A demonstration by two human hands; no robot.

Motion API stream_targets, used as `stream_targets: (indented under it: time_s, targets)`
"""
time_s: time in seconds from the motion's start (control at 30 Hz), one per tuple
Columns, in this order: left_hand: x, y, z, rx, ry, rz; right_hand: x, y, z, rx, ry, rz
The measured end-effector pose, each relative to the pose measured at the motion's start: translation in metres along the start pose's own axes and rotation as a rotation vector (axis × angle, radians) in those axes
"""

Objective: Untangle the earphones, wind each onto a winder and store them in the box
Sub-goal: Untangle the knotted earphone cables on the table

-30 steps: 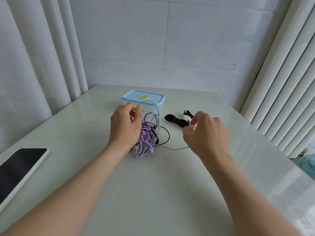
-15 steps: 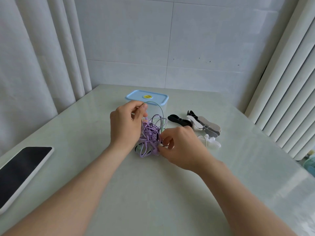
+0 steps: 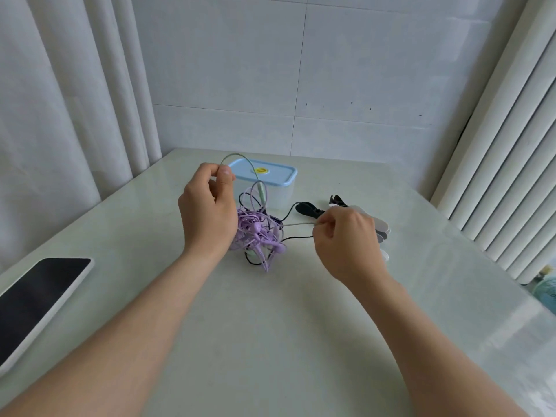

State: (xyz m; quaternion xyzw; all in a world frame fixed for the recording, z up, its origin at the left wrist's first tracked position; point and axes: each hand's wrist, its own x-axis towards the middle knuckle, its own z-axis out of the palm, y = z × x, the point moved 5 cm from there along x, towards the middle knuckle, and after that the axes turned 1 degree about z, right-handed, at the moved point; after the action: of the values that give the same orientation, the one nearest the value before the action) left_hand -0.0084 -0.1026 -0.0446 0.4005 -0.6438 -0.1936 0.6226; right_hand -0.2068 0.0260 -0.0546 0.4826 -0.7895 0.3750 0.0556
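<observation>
A tangle of purple, black and pale green earphones (image 3: 259, 233) lies on the table in front of the box. My left hand (image 3: 207, 210) is raised over the tangle's left side and pinches a loop of the pale green cable (image 3: 240, 160) between thumb and fingers. My right hand (image 3: 346, 239), to the right of the tangle, pinches another stretch of the pale cable, which runs taut back into the tangle. The clear box with a blue lid (image 3: 266, 176) stands closed behind the tangle. Several winders (image 3: 307, 209), black, white and grey, lie behind my right hand, partly hidden.
A tablet with a dark screen (image 3: 36, 299) lies at the table's left edge. White curtains hang on the left, a ribbed radiator on the right. The pale table (image 3: 270, 341) has bare surface near me.
My right hand has moved from the tangle out to the right, drawing the pale cable taut. My left hand has lifted the cable loop higher.
</observation>
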Motion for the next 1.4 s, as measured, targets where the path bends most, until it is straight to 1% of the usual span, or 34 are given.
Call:
stream_targets:
  time_s: [0.07,0.13,0.23,0.3,0.43,0.5,0.53,0.6,0.63,0.77,0.83,0.9,1.0,1.07,1.17,1.2,1.3,1.4]
  targets:
    - [0.001,-0.002,0.0,0.018,-0.022,-0.007,0.001,0.004,-0.007,0.071,-0.026,0.113]
    - [0.001,-0.004,0.003,0.049,-0.053,0.003,0.001,0.008,-0.01,0.172,-0.059,0.18]
    - [0.002,-0.007,0.008,0.044,-0.091,-0.008,0.0,0.007,-0.008,0.283,-0.101,0.151]
    - [0.002,-0.006,0.008,0.027,-0.088,0.005,0.0,0.005,-0.005,0.286,-0.11,0.113]
    - [0.001,-0.009,0.008,0.019,-0.052,-0.006,0.002,0.006,-0.004,0.193,0.009,0.061]
    - [0.002,-0.016,0.012,0.015,-0.1,-0.033,0.003,0.008,-0.007,0.136,0.049,0.085]
    - [0.002,-0.018,0.014,0.026,-0.154,-0.056,0.004,0.01,-0.006,0.102,0.051,0.09]
    - [-0.001,-0.019,0.022,0.054,-0.293,-0.083,0.003,0.012,-0.004,0.029,0.013,0.079]
    - [-0.004,-0.017,0.025,0.065,-0.336,-0.075,0.003,0.011,-0.002,-0.006,-0.021,0.061]
    - [-0.009,0.005,0.015,0.097,-0.319,0.098,-0.003,0.005,0.013,-0.237,-0.242,-0.066]
    - [-0.01,0.007,0.013,0.167,-0.406,0.132,-0.007,0.004,0.02,-0.331,-0.322,-0.109]
    - [-0.014,0.009,0.014,0.267,-0.511,0.178,-0.009,0.001,0.023,-0.366,-0.333,-0.171]
    - [-0.022,0.009,0.02,0.396,-0.647,0.205,-0.013,-0.003,0.027,-0.314,-0.369,-0.222]
    - [-0.024,0.004,0.024,0.362,-0.717,0.194,-0.013,-0.004,0.035,-0.281,-0.391,-0.215]
    - [-0.027,0.004,0.028,0.273,-0.806,0.247,-0.012,-0.003,0.045,-0.214,-0.385,-0.186]
    - [-0.029,0.006,0.029,0.268,-0.824,0.254,-0.011,-0.003,0.047,-0.164,-0.37,-0.172]
    - [-0.032,0.006,0.03,0.244,-0.874,0.189,-0.005,-0.007,0.05,-0.004,-0.276,-0.17]
    - [-0.031,0.006,0.031,0.111,-0.876,0.127,0.003,-0.009,0.04,0.242,-0.151,-0.13]
